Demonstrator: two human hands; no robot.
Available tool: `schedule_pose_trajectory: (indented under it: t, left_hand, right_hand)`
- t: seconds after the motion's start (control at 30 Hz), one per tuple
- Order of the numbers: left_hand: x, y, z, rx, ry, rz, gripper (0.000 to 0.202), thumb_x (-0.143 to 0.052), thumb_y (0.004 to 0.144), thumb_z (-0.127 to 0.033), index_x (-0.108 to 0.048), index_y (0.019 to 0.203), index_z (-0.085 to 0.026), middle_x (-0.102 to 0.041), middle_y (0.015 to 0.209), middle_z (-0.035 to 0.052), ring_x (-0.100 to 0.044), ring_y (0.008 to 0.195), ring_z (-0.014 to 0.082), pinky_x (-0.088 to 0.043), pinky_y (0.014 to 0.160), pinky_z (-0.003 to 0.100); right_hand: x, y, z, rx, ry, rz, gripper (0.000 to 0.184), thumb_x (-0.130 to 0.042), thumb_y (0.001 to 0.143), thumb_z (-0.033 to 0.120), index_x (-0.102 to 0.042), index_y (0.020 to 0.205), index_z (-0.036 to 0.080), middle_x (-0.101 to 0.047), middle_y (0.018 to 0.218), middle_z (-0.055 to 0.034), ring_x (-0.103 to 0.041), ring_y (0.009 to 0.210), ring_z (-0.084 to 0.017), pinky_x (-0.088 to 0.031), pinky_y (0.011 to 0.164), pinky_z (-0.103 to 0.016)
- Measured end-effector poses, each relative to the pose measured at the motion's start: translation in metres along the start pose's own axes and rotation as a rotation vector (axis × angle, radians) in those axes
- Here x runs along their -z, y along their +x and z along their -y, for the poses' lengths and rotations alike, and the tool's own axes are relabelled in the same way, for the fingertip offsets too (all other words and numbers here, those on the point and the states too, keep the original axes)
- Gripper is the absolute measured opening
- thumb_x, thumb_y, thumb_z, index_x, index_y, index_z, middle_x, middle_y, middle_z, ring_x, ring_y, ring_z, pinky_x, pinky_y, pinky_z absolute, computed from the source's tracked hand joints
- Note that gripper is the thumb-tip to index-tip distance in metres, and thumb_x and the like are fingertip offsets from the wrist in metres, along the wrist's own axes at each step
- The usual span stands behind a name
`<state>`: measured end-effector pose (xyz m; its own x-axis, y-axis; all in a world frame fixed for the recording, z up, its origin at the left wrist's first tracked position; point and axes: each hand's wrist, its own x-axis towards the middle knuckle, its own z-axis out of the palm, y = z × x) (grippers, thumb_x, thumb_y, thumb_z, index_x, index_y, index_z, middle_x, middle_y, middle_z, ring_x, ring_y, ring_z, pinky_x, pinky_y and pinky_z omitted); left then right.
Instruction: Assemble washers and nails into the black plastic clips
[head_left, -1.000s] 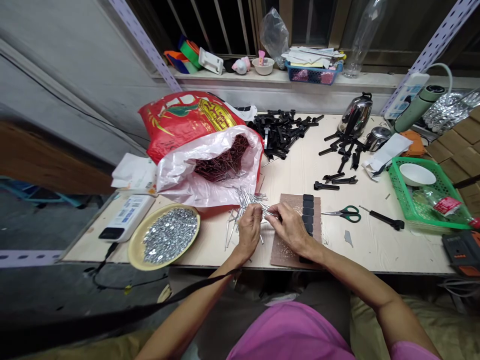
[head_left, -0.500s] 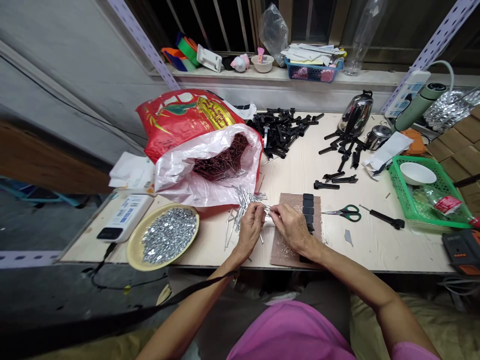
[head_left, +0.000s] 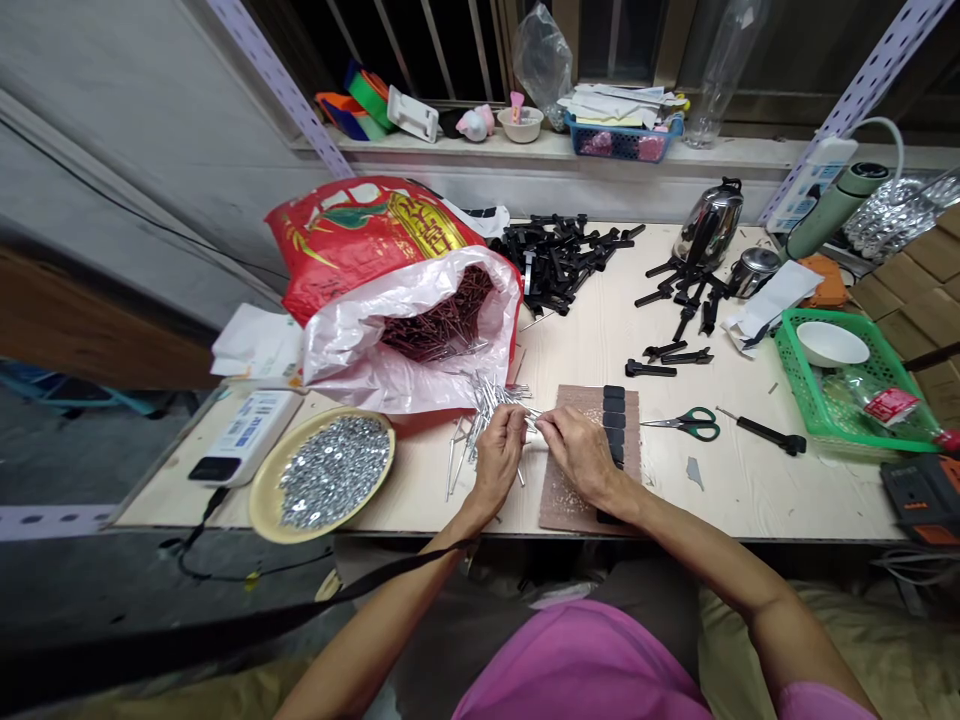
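My left hand [head_left: 498, 459] and my right hand [head_left: 583, 455] meet at the table's front edge, fingertips pinched together on a thin silver metal pin between them. Just behind them lies a loose heap of silver pins [head_left: 487, 402]. My right hand rests over a brown board [head_left: 581, 470] that carries a column of black pieces [head_left: 615, 420]. A yellow plate of small silver washers [head_left: 328, 484] sits to the left of my left hand.
A red and white bag of dark nails [head_left: 420, 315] lies behind the pins. Black plastic parts [head_left: 562, 260] are piled further back. Scissors [head_left: 686, 424], a black-handled tool [head_left: 765, 432], a green basket [head_left: 847, 385], a kettle [head_left: 709, 230] and a scale [head_left: 244, 435] surround the work spot.
Both hands stayed pinched together at the same spot; the fingers shifted slightly on the pin. The view tilted a little.
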<state>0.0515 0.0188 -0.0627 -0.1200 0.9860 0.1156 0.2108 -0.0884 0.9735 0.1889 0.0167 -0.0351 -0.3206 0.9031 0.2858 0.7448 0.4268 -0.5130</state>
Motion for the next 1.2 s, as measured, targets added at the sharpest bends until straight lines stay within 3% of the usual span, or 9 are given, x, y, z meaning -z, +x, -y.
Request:
schedule_pose_trajectory:
  t: [0.13, 0.27, 0.6, 0.8, 1.07, 1.2]
  left_hand:
    - [-0.001, 0.000, 0.000, -0.006, 0.024, 0.025, 0.032, -0.047, 0.087, -0.050, -0.051, 0.074, -0.021, -0.043, 0.058, -0.0052, -0.042, 0.052, 0.0112, -0.034, 0.051, 0.023]
    - [-0.002, 0.001, 0.001, 0.011, 0.028, 0.021, 0.032, -0.046, 0.088, -0.048, -0.050, 0.071, -0.021, -0.041, 0.057, -0.0055, -0.042, 0.052, 0.0114, -0.034, 0.051, 0.023]
    - [-0.002, 0.002, -0.005, -0.038, 0.080, 0.019, 0.033, -0.043, 0.087, -0.050, -0.047, 0.070, -0.022, -0.041, 0.056, -0.0059, -0.041, 0.051, 0.0112, -0.034, 0.052, 0.025]
    - [-0.003, 0.003, -0.006, -0.007, 0.080, 0.034, 0.033, -0.042, 0.086, -0.050, -0.046, 0.070, -0.022, -0.041, 0.057, -0.0057, -0.041, 0.051, 0.0118, -0.033, 0.052, 0.025]
    - [-0.001, 0.001, -0.007, 0.008, 0.092, 0.085, 0.031, -0.042, 0.085, -0.050, -0.045, 0.070, -0.023, -0.039, 0.057, -0.0060, -0.040, 0.052, 0.0115, -0.032, 0.052, 0.025]
    - [-0.001, 0.001, -0.006, 0.012, 0.082, 0.077, 0.031, -0.042, 0.086, -0.049, -0.046, 0.071, -0.022, -0.040, 0.058, -0.0057, -0.041, 0.053, 0.0118, -0.033, 0.054, 0.025]
  right_hand:
    - [0.001, -0.001, -0.001, 0.038, -0.021, -0.011, 0.014, -0.048, 0.094, 0.022, -0.061, 0.094, 0.016, -0.064, 0.088, -0.0060, -0.062, 0.077, -0.014, -0.045, 0.065, -0.022]
    - [0.002, -0.003, -0.003, 0.012, -0.119, -0.006, 0.020, -0.045, 0.096, 0.026, -0.062, 0.092, 0.017, -0.064, 0.085, -0.0056, -0.061, 0.073, -0.014, -0.041, 0.057, -0.022]
    - [-0.002, -0.004, -0.006, 0.021, -0.108, -0.024, 0.022, -0.043, 0.096, 0.026, -0.063, 0.093, 0.017, -0.064, 0.083, -0.0056, -0.061, 0.072, -0.014, -0.042, 0.057, -0.022]
    - [-0.002, -0.004, -0.008, 0.043, 0.053, -0.047, 0.017, -0.046, 0.094, 0.023, -0.061, 0.099, 0.017, -0.062, 0.091, -0.0063, -0.061, 0.079, -0.016, -0.050, 0.068, -0.026]
    - [-0.001, -0.001, -0.014, -0.009, 0.253, -0.005, 0.016, -0.045, 0.094, 0.021, -0.060, 0.095, 0.017, -0.063, 0.084, -0.0036, -0.060, 0.074, -0.014, -0.049, 0.069, -0.025]
    - [-0.001, -0.002, -0.014, 0.067, 0.254, -0.018, 0.015, -0.052, 0.090, 0.018, -0.061, 0.101, 0.016, -0.059, 0.091, -0.0061, -0.059, 0.080, -0.015, -0.050, 0.073, -0.028]
